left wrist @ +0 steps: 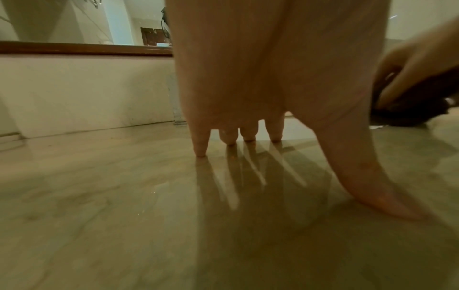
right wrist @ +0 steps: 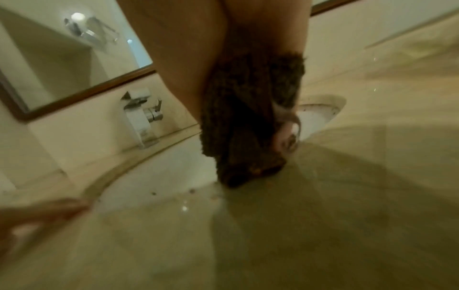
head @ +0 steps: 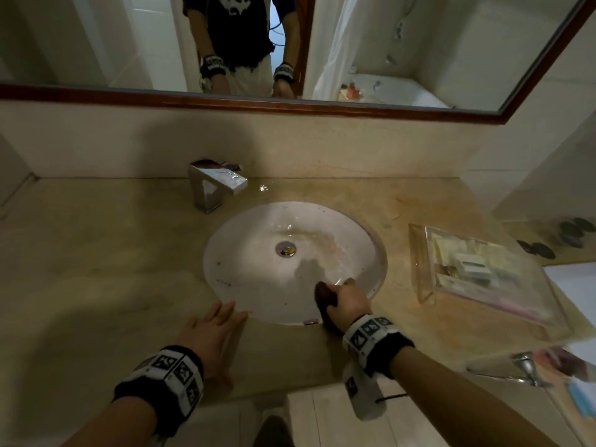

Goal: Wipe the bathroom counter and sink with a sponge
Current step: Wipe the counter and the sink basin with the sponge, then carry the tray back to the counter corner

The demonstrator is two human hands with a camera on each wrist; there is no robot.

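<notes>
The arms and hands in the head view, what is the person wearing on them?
Both forearms are bare, with no sleeves reaching them. The left hand and right hand wear no gloves. Each wrist carries a black band with white panels printed with square black-and-white marker patterns. A thin black cord hangs from the right band.

Counter (head: 96, 253) left of sink (head: 245, 253) lies open; tray (head: 419, 262) crowds right

Worn gear: wrist bands and dark tee.
Black fabric band with white blocks of square black-and-white markers on left wrist (head: 167, 379) and right wrist (head: 375, 340); mirror shows black short-sleeved T-shirt with white print (head: 240, 24).
</notes>
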